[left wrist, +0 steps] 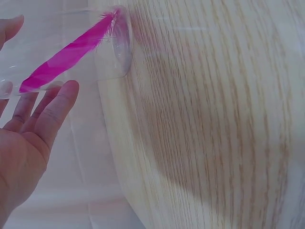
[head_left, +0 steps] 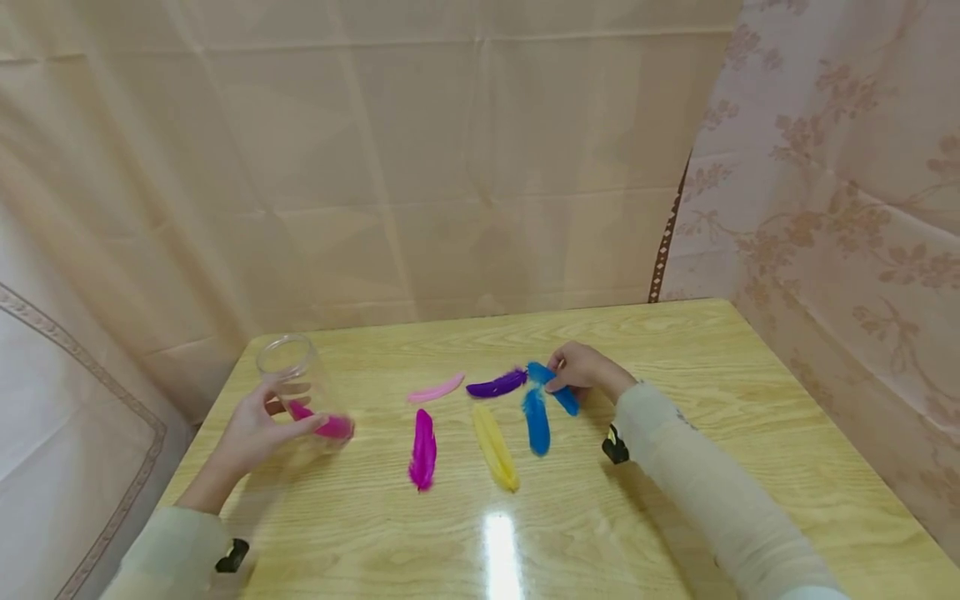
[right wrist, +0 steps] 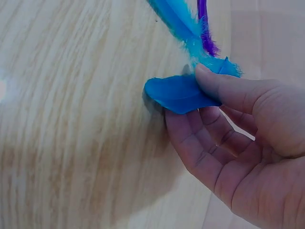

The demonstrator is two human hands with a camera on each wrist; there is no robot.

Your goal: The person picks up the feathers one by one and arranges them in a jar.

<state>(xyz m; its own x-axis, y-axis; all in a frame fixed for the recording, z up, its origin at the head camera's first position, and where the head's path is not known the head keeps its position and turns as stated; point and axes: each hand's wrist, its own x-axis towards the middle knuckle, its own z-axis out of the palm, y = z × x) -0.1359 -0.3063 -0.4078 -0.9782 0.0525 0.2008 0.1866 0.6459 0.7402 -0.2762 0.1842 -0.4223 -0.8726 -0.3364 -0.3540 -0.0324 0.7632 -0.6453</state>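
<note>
On the left of the head view my left hand (head_left: 255,429) grips a clear jar (head_left: 315,379), which leans with its round mouth toward the upper left. Inside the jar lies a magenta feather (left wrist: 66,57), plain in the left wrist view. At the right my right hand (head_left: 588,368) pinches a blue feather (right wrist: 178,93) between thumb and fingers, close over the table. A second blue feather (head_left: 536,421) lies just below it, their ends overlapping in this view. The tip of a purple feather (head_left: 497,383) reaches toward both blue ones.
A wood-grain table (head_left: 637,533) carries more loose feathers: a pale pink feather (head_left: 437,389), another magenta feather (head_left: 423,450) and a yellow feather (head_left: 495,448), all between the hands. Beige cloth (head_left: 450,167) hangs behind the back edge, and a flowered cloth (head_left: 847,208) hangs at the right.
</note>
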